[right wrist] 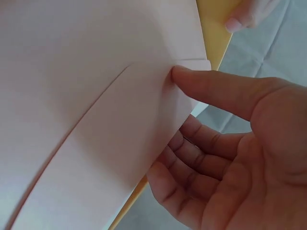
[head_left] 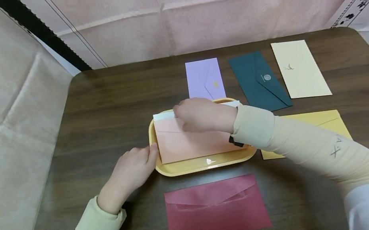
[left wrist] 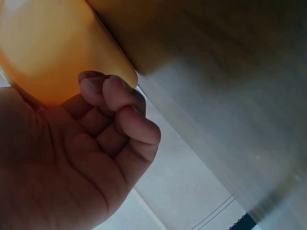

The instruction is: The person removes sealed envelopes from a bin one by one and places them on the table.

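Observation:
A pale pink envelope (head_left: 189, 144) lies in a yellow tray (head_left: 192, 166), over a pale blue-white sheet or envelope (head_left: 163, 116) that shows along its far edge. My right hand (head_left: 206, 115) pinches the pink envelope at its far edge, thumb (right wrist: 206, 88) on the flap and fingers (right wrist: 177, 182) beneath. Whether the lower piece is also in that pinch, I cannot tell. At the tray's left end, my left hand (head_left: 133, 167) grips the rim. Its fingers (left wrist: 139, 127) are curled against the tray's outer side in the left wrist view.
Behind the tray lie a lilac envelope (head_left: 201, 76), a dark teal envelope (head_left: 254, 75) and a cream envelope (head_left: 300, 68). A yellow envelope (head_left: 326, 120) lies partly under the right forearm. Nearest the front is a burgundy envelope (head_left: 217, 220) on the wooden table (head_left: 106, 103).

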Demonstrator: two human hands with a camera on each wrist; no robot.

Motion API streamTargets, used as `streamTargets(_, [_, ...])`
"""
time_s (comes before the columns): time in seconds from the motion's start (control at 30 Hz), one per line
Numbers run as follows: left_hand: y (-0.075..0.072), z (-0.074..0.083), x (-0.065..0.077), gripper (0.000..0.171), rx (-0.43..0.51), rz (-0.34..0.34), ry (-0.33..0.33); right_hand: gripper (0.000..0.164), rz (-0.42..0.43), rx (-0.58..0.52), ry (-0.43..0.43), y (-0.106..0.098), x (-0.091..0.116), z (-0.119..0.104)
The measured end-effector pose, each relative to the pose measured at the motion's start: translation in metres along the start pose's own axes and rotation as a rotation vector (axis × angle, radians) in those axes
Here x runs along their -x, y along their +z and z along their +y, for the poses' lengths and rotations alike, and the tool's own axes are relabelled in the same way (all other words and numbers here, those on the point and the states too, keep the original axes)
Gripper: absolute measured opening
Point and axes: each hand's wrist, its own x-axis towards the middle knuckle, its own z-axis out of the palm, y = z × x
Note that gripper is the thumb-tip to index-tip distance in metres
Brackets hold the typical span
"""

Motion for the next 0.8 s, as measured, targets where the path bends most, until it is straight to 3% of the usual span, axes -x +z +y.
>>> streamTargets(0.23, [-0.001,0.000,0.000,0.053,-0.004,-0.011,-0.008,0.027,0.017,0.021,-0.022,0.002,-0.001,-0.005])
streamTargets(0.4, [-0.001,0.000,0.000,0.053,-0.008,-0.010,-0.002,0.021,-0.001,-0.015,0.002,0.000,0.005,0.005])
streamTargets(0.8, [0.000,0.000,0.000,0.051,-0.003,-0.001,0.002,0.030,-0.076,-0.089,0.018,-0.009,0.030,0.029])
